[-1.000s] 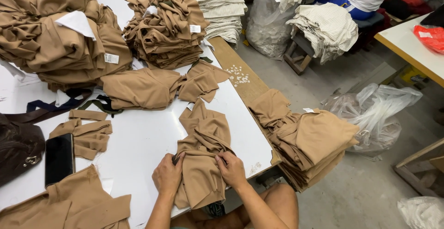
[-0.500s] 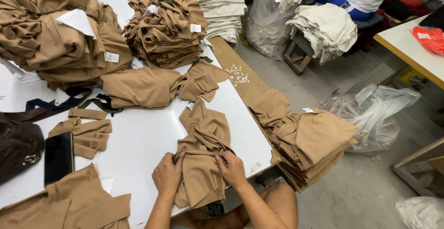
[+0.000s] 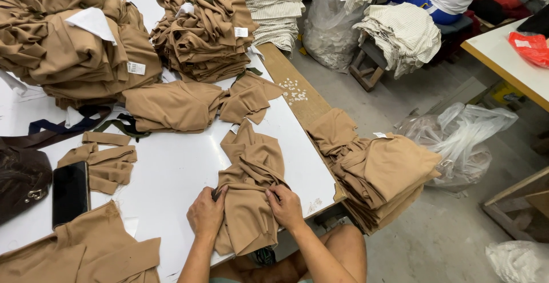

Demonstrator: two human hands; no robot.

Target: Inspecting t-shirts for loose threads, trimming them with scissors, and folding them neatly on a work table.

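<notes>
Head view: tan garment [image 3: 251, 203] lies at 6 o'clock on the white worktop [image 3: 177, 168], hanging over the near edge; left hand [image 3: 207, 214] and right hand [image 3: 286, 207] each have fingers closed, pinching a fold of it; judged soft, light, limp, not slippery; best held at seams or edges; phone [image 3: 70, 192] at 9 o'clock.

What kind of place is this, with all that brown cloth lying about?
Most likely a garment workshop. Stacks of cut tan fabric pieces cover the white worktable, a pile of striped cream cloth stands behind, and the left hand and right hand grip a crumpled tan fabric piece.
</notes>
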